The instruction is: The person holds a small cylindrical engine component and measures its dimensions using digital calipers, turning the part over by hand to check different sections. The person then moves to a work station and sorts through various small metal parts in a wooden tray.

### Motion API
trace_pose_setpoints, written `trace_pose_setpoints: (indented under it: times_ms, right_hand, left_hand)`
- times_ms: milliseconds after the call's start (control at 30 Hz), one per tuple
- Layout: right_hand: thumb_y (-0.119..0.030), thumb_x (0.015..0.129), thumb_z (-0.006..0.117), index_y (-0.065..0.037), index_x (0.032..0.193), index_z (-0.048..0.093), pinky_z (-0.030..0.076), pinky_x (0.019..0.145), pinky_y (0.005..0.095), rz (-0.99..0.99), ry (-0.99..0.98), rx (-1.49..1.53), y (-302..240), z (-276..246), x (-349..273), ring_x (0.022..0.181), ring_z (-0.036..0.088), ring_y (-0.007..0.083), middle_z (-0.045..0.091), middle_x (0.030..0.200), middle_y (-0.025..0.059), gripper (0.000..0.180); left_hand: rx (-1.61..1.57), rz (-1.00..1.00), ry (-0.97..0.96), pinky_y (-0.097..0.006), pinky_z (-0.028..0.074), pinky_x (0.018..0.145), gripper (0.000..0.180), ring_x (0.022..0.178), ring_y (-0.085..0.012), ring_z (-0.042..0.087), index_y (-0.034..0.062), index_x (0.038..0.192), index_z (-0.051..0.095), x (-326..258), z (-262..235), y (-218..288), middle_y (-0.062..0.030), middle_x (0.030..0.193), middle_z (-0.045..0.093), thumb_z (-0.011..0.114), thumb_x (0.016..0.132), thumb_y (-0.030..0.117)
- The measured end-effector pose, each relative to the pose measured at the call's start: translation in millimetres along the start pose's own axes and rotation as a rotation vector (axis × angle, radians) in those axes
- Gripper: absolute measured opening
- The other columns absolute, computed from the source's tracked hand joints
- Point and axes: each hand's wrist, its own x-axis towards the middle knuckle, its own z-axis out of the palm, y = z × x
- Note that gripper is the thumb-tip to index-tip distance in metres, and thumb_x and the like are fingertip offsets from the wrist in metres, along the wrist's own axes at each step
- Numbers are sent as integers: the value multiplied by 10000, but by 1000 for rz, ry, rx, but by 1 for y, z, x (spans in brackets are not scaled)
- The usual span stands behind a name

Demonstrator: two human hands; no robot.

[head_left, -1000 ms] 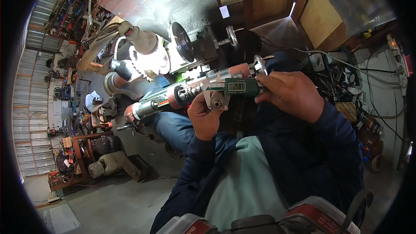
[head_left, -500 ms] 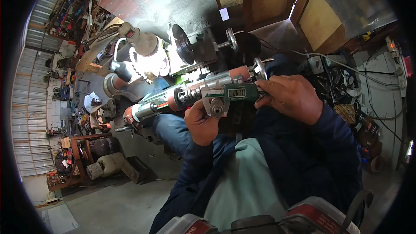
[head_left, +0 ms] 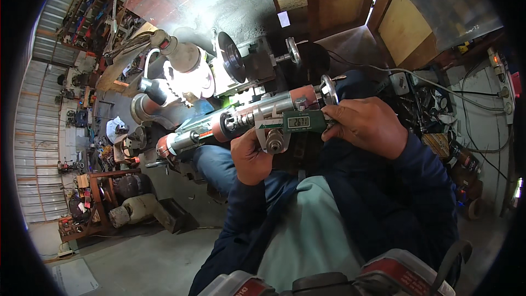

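A long metal shaft (head_left: 241, 121) with reddish bands and a threaded section lies across the middle of the view, a flange disc at its right end. My left hand (head_left: 251, 156) grips the shaft from below near its middle. My right hand (head_left: 366, 126) holds a green digital caliper (head_left: 298, 123) against the shaft, its jaws closed around the shaft's grey section. The caliper's small screen faces me and is lit.
A lathe (head_left: 241, 63) with a round chuck stands just beyond the shaft, lit by a bright lamp (head_left: 189, 77). Cables and a power strip (head_left: 496, 60) lie at the right. Cluttered shelves and a gas cylinder (head_left: 134, 208) are at the left, on a concrete floor.
The shaft and caliper have shifted very slightly in my hands. Both hands keep the same hold.
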Motion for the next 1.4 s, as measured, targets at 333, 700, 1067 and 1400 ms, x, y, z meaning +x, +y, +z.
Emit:
trace_pose_setpoints:
  times_ms: [333,700,1067,1400]
  right_hand:
    - [-275,734,846,-28,1084,667,523,593,376,31,17,-42,0,1,-1,716,674,289,662,837,92,464]
    - [-239,820,803,-35,1236,620,535,638,403,124,73,27,-4,9,-2,720,667,320,672,875,125,498]
    - [-107,874,726,-31,1407,511,550,876,384,380,105,274,-9,-2,-2,982,692,349,658,1219,203,579]
    - [-147,912,714,-17,1376,526,537,890,408,281,149,257,-16,-4,-6,1075,660,389,663,1216,209,518]
  left_hand:
    - [-335,-116,13,-299,563,832,475,960,-156,694,-37,1196,618,-10,6,-19,-101,1055,726,816,765,-20]
    - [-750,-207,164,-286,517,943,628,1073,-151,642,-10,1274,583,-17,29,-46,-78,1188,675,888,727,30]
    - [-870,-146,117,-343,566,918,551,1003,-237,693,-21,1301,561,-9,34,-30,-152,1146,686,820,822,63]
    - [-946,-138,136,-369,558,953,524,1071,-268,684,-2,1294,554,-12,35,-35,-153,1186,673,798,832,24]
